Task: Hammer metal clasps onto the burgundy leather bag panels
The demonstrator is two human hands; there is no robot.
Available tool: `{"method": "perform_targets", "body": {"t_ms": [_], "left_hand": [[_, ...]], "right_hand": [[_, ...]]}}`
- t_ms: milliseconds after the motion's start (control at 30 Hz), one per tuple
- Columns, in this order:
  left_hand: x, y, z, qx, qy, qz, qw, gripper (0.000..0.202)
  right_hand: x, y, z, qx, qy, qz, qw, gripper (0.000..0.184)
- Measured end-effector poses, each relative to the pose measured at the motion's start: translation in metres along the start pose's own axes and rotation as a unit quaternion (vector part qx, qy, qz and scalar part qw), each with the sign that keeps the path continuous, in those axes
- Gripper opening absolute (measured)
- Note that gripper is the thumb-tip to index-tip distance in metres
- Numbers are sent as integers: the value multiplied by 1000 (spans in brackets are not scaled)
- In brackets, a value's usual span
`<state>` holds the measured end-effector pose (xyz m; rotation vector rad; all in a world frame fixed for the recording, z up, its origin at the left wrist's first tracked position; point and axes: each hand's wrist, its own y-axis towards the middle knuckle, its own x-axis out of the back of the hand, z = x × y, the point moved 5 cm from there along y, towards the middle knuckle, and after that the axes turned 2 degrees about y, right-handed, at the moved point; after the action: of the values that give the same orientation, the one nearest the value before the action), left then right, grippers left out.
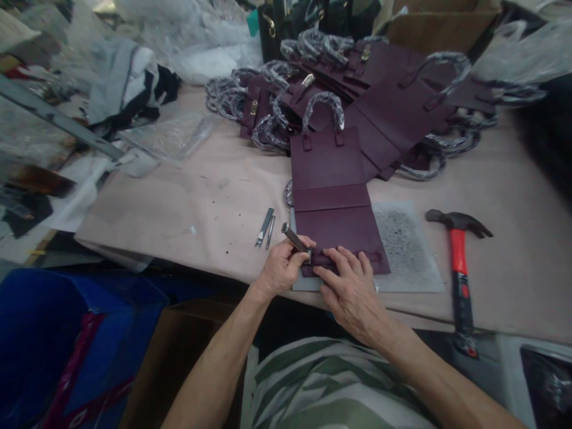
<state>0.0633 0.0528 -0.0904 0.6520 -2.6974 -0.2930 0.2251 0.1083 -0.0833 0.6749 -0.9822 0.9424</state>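
Note:
A dark metal punch [294, 238] leans in my left hand [284, 265], whose fingers are closed round its lower part. The punch's tip meets the near left edge of a maroon leather bag panel [338, 224], though my fingers partly hide the contact. Spread on the panel's near edge, the fingers of my right hand [351, 286] press a narrow strap flat. Under the panel lies a pale, pitted cutting board [404, 238]. A claw hammer [460, 262] with a red and black handle rests to the right, apart from both hands.
Two slim metal tools [265, 228] lie left of the panel. Behind, several maroon bag pieces [388, 113] with plastic-wrapped handles are heaped. A blue bin [134, 316] stands below the table's front left edge, beside a cardboard box [179, 333].

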Motion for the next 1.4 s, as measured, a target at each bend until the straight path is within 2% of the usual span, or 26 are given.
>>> {"method": "perform_targets", "body": {"t_ms": [467, 1000, 1400], "left_hand": [[0, -3, 7, 0, -18, 0, 1000, 12], [0, -1, 5, -35, -7, 6, 999, 12], [0, 1, 5, -9, -13, 18, 1000, 14]], "right_hand": [[-4, 0, -3, 12, 37, -6, 999, 35], [-2, 2, -3, 18, 39, 9, 999, 35], [-3, 3, -4, 11, 52, 21, 998, 36]]}}
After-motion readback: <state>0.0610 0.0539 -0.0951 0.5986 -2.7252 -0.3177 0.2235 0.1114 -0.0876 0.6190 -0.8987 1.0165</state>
